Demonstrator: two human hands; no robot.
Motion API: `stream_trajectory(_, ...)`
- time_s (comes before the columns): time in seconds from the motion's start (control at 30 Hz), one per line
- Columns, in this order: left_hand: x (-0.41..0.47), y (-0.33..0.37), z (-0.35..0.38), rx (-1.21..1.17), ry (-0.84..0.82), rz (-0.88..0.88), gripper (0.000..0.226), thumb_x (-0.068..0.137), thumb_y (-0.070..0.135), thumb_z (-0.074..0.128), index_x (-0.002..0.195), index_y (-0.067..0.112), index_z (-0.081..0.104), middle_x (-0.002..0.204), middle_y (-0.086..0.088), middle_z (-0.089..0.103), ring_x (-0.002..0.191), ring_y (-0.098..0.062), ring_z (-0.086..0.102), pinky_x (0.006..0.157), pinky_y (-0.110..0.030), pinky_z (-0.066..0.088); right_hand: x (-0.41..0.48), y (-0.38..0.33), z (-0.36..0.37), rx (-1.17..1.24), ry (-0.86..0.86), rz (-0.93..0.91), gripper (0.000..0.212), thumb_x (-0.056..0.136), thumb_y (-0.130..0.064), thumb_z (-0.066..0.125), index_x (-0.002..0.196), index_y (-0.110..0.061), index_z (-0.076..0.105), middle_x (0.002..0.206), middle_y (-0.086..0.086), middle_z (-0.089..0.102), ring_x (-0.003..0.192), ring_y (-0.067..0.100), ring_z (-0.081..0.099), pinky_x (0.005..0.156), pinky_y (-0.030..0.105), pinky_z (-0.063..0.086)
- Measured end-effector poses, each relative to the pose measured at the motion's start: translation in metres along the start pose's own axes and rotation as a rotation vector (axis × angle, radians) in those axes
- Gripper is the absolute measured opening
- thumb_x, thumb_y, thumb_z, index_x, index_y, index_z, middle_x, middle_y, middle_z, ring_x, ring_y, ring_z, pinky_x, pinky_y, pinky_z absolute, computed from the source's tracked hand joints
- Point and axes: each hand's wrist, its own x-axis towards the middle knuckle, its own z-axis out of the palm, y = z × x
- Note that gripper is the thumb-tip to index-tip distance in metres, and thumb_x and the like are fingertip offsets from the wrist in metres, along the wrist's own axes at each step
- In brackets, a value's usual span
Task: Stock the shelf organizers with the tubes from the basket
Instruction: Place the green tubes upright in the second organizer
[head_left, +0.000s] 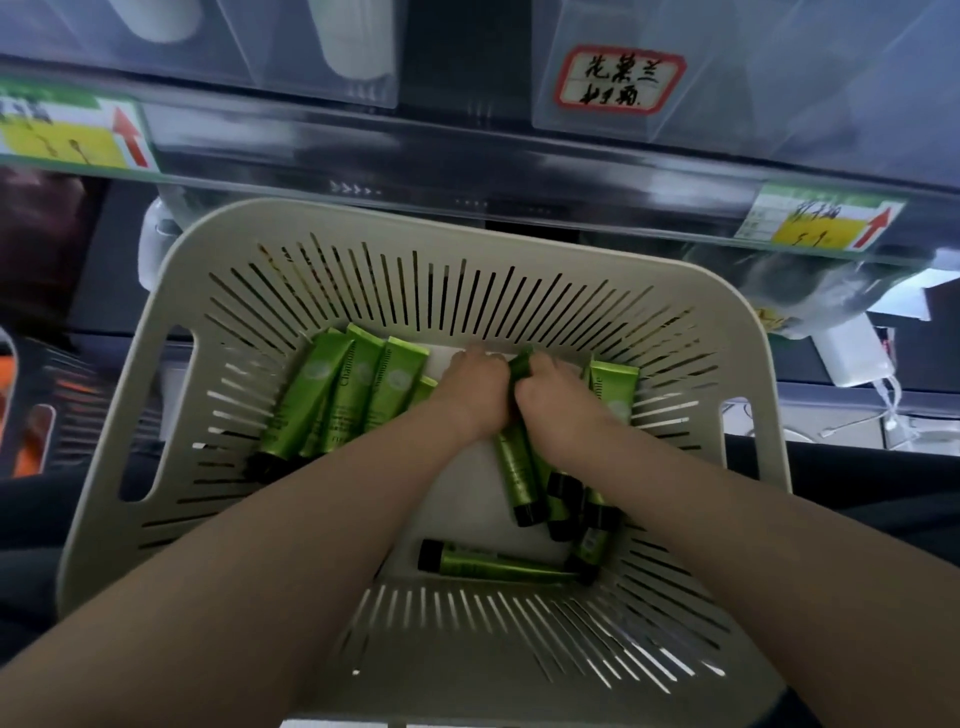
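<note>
- We saw a beige slotted plastic basket (363, 221) sitting low in front of the person, just under the shelf.
- Green plastic squeeze tubes with black caps (353, 400) lay on the basket floor: one fanned batch at its left, a loose pile at its right, and one single tube (493, 564) lying crosswise at its near side.
- Both hands were down at the basket's centre, knuckles touching.
- The right hand (558, 408) was curled round a dark green tube (521, 364) whose crimped end poked up between the hands. We judged it was gathering several tubes to save trips.
- The left hand (475, 395) was bent and pressed against that same tube. We could not tell whether it held anything, as its fingers were hidden.
- Clear plastic shelf organizers (779, 78) stood above the basket's far rim, one with a red-bordered handwritten label (618, 78). We saw no green tubes in them.
- Yellow-green price tags (826, 221) ran along the shelf edge above the basket.
- Step judged: picking up tubes. Stocking looked barely begun, with many tubes left.
</note>
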Motion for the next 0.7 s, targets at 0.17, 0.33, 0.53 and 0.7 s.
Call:
stream_trajectory(0.17,0.000,0.002,-0.003,-0.079,-0.125,-0.049,0.016,0.086,0.015,0.057,0.093,0.003,0.064,0.103,-0.018,0.064,0.100,-0.031,0.058,0.074,-0.029,0.040,0.003,0.001,-0.006,0.077,-0.049,0.094,0.033,0.081,0.003,0.057,0.114,0.001,0.057,0.121,0.020,0.042,0.109,0.032,0.049,0.082,0.032,0.043)
stream_trajectory(0.33,-0.006,0.000,-0.008,-0.098,-0.187,-0.087,0.024,0.083,0.020,0.064,0.101,0.003,0.067,0.106,-0.015,0.065,0.099,-0.029,0.060,0.071,-0.026,0.040,0.002,0.005,-0.011,0.131,-0.064,0.120,0.027,0.081,0.003,0.056,0.107,-0.002,0.059,0.113,0.016,0.056,0.103,0.027,0.057,0.071,0.026,0.041)
stream_trajectory(0.53,-0.023,-0.004,-0.022,-0.090,-0.252,-0.089,0.035,0.080,0.019,0.070,0.111,0.004,0.066,0.106,-0.011,0.067,0.089,-0.022,0.063,0.082,-0.030,0.049,-0.009,0.004,-0.012,0.206,-0.060,0.111,0.027,0.082,0.000,0.052,0.108,-0.003,0.058,0.110,0.016,0.057,0.101,0.028,0.057,0.077,0.031,0.049)
stream_trajectory(0.7,-0.041,0.001,-0.036,-0.105,-0.244,-0.055,0.031,0.080,0.020,0.071,0.108,0.005,0.068,0.107,-0.009,0.069,0.088,-0.020,0.067,0.070,-0.024,0.049,-0.025,0.002,-0.017,0.235,-0.033,0.094,0.027,0.082,-0.003,0.054,0.107,-0.006,0.066,0.106,0.013,0.063,0.096,0.026,0.061,0.078,0.031,0.052)
